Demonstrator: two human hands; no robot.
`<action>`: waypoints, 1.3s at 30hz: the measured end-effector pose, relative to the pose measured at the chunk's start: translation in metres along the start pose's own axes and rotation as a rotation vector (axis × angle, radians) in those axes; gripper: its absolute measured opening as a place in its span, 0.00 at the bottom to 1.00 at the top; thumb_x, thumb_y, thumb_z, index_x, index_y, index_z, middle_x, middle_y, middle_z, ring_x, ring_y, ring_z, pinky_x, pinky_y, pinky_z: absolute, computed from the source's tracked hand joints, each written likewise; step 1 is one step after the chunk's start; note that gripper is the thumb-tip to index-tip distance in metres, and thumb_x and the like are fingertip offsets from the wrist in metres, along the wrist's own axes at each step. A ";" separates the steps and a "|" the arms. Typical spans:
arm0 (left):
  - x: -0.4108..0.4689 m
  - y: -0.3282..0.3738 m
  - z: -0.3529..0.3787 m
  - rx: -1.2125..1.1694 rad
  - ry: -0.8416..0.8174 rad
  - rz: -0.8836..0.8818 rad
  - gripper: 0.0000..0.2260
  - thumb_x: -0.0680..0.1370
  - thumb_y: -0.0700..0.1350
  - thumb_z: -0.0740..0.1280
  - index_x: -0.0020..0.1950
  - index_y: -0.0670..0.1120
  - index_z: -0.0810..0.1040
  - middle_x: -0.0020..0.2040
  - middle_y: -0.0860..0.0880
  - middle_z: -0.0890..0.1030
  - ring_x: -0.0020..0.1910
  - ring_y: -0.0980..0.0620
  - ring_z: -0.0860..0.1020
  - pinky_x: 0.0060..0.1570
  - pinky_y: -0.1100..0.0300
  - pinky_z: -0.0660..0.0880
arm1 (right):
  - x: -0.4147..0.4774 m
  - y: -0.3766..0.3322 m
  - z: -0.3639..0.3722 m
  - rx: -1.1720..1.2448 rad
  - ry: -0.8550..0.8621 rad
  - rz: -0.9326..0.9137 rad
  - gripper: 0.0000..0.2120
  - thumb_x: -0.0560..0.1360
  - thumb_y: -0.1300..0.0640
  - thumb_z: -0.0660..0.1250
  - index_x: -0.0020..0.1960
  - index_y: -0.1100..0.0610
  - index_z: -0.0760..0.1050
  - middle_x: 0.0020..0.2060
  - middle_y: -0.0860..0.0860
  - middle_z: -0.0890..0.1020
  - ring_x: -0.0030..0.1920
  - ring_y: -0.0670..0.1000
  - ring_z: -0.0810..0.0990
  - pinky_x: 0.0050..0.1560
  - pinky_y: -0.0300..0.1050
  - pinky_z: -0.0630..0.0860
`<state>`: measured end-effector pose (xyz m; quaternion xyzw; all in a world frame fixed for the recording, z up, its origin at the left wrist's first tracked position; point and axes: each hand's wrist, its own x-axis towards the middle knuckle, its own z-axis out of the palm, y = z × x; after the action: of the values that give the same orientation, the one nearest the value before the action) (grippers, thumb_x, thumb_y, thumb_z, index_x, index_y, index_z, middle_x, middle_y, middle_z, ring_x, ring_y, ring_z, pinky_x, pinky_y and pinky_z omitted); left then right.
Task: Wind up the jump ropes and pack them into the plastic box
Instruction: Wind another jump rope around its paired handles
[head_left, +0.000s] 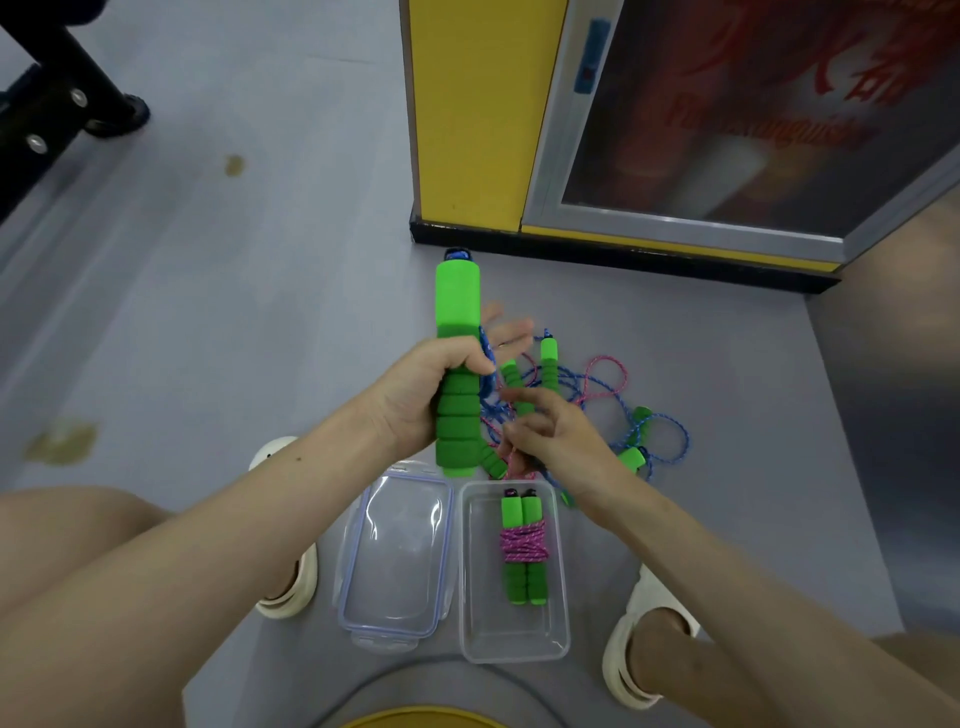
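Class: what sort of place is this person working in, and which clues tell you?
Probably an indoor gym or activity hall: smooth grey floor, a black bolted equipment frame, and a yellow stand with a framed poster.

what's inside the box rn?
One wound rope: two green handles bound with pink cord, lying in the box. Its lid lies beside it. Under the bundle can't be seen.

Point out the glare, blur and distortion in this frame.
Head view: white glare streaks on the lid; the poster behind glass is soft and hazy; the wide lens bends the edges of the cabinet; the right edge smears; the left hand gripping the handle is sharp, the right hand pinching the rope slightly blurred.
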<state>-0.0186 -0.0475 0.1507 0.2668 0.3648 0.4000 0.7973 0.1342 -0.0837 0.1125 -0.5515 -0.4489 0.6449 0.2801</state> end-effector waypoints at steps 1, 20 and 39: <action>0.001 0.002 0.000 0.084 0.057 0.028 0.23 0.68 0.31 0.57 0.61 0.46 0.73 0.61 0.46 0.79 0.64 0.51 0.76 0.50 0.65 0.76 | -0.001 -0.001 -0.001 -0.018 -0.006 0.012 0.09 0.78 0.66 0.62 0.57 0.57 0.73 0.32 0.53 0.80 0.29 0.49 0.74 0.34 0.40 0.73; -0.005 -0.007 -0.020 0.944 -0.011 -0.431 0.12 0.68 0.36 0.68 0.50 0.42 0.73 0.40 0.47 0.77 0.38 0.51 0.74 0.38 0.60 0.72 | 0.006 -0.010 -0.014 -0.187 0.053 -0.192 0.06 0.73 0.67 0.68 0.45 0.56 0.79 0.38 0.47 0.81 0.37 0.35 0.77 0.43 0.27 0.72; -0.005 -0.002 -0.010 -0.130 -0.587 -0.158 0.28 0.64 0.39 0.67 0.65 0.39 0.76 0.57 0.41 0.81 0.59 0.45 0.79 0.64 0.53 0.71 | 0.003 0.005 0.000 -0.145 -0.050 -0.115 0.07 0.78 0.64 0.62 0.50 0.61 0.79 0.42 0.51 0.82 0.41 0.44 0.80 0.51 0.38 0.76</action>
<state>-0.0281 -0.0510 0.1449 0.2900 0.1122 0.2652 0.9127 0.1342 -0.0834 0.1068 -0.5272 -0.5324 0.6072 0.2647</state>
